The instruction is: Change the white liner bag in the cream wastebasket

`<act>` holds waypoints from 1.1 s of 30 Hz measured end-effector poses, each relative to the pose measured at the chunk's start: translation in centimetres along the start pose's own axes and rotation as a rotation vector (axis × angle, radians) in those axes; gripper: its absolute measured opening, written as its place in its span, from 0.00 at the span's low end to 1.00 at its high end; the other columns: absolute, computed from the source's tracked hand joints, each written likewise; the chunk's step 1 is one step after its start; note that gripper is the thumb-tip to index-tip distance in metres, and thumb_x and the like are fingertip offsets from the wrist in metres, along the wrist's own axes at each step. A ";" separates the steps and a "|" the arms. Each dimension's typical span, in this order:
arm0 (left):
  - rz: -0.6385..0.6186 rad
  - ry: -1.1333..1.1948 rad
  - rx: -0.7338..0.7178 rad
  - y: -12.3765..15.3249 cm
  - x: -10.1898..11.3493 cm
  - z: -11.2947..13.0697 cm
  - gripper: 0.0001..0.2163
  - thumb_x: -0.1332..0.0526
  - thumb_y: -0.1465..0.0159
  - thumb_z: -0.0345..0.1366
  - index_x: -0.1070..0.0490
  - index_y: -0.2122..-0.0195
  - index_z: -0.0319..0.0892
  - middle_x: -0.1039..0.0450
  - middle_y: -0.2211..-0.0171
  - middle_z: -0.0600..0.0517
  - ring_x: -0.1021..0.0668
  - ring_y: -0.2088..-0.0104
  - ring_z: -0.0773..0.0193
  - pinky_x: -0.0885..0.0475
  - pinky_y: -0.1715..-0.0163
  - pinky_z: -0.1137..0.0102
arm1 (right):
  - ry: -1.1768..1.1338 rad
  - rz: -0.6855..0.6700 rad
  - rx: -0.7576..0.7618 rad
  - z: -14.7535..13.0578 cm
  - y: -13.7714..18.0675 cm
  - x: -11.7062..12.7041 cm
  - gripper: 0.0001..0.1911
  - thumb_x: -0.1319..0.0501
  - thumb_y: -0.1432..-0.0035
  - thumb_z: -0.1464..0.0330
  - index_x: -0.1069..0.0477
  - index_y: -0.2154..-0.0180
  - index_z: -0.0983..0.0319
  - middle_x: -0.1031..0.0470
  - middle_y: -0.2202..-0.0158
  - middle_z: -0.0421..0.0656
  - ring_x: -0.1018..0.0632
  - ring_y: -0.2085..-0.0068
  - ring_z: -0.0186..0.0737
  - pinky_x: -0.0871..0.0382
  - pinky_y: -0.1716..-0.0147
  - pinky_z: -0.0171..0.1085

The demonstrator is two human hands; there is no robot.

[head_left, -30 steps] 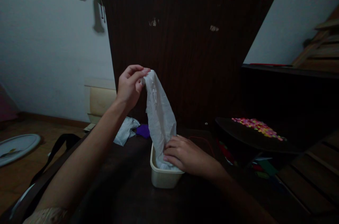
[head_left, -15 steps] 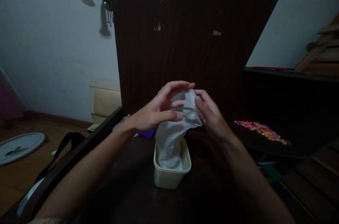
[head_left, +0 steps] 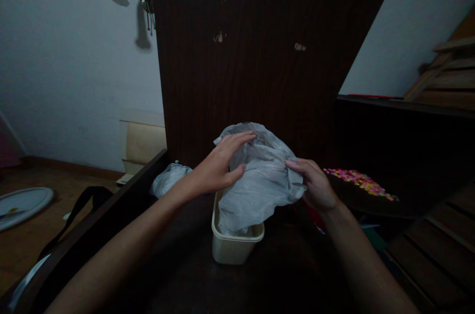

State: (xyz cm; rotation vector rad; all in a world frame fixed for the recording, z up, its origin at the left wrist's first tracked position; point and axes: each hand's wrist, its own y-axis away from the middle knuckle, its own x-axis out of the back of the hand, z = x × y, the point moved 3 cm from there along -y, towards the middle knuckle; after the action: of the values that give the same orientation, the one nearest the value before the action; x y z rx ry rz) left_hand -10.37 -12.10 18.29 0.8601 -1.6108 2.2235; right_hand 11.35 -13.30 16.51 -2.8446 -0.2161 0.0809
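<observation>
A thin whitish plastic bag stands with its mouth spread wide, its lower end inside a cream rectangular plastic container. My left hand reaches over the bag's left side, fingers stretched out at the mouth and thumb apart, touching the plastic. On the other side, my right hand pinches the bag's right edge between thumb and fingers. The container rests on a dark surface below both hands. What lies at the bottom of the bag is hidden.
Another crumpled plastic bag lies behind my left forearm. Small colourful pieces form a pile at right. A tall dark wooden panel rises behind the container. A raised dark edge borders the left side.
The bag's bunched top has been spread into a wide mouth. My right hand has moved right and down with its edge; my left hand has shifted slightly downward.
</observation>
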 end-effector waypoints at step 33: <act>-0.629 0.305 0.118 3.8 1.0 2.9 0.11 0.46 0.40 0.22 0.24 0.66 0.40 0.20 0.66 0.49 0.21 0.65 0.61 0.29 0.62 0.70 | 1.179 -0.469 0.137 3.5 1.8 -2.5 0.14 0.40 0.35 0.55 0.29 0.63 0.59 0.23 0.64 0.43 0.24 0.63 0.44 0.38 0.65 0.38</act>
State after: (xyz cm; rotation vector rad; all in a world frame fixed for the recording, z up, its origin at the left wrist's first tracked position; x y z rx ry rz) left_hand -12.33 -16.27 16.55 0.8551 -0.9134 1.8852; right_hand 8.88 -14.41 12.78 -2.1568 -0.5391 -1.5085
